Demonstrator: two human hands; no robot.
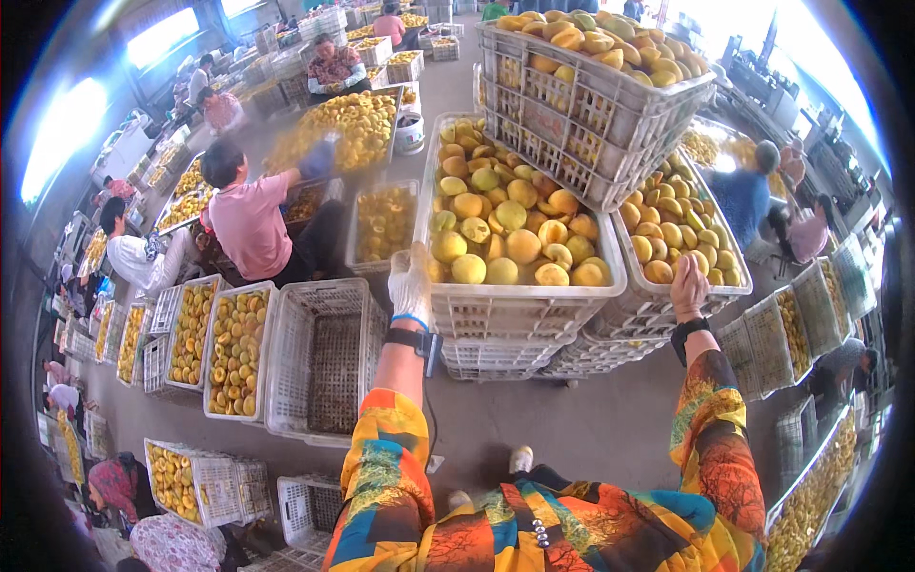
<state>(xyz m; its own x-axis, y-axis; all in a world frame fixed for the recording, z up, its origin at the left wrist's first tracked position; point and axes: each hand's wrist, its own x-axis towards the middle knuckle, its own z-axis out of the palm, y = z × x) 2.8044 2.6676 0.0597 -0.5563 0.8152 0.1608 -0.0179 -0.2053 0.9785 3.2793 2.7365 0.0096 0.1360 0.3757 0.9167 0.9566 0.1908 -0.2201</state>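
My left hand (pixel 411 284), in a white glove, grips the near left corner of a pale plastic crate (pixel 529 303). This crate is full of yellow peaches (pixel 520 217) and sits on top of a stack. My right hand (pixel 689 286), bare, is closed at the near rim of a second crate (pixel 634 310) standing to the right, also loaded with yellow peaches (pixel 673 225). Its fingertips are partly hidden behind the rim. A third full crate (pixel 583 124) rests across the far parts of both, tilted.
Left of me stand an empty crate (pixel 324 357) and crates of peaches (pixel 238 351). Close by, a person in a pink shirt (pixel 250 221) works at a table heaped with cut fruit (pixel 345 129). More crates (pixel 796 319) line the right side. Several other people sit around.
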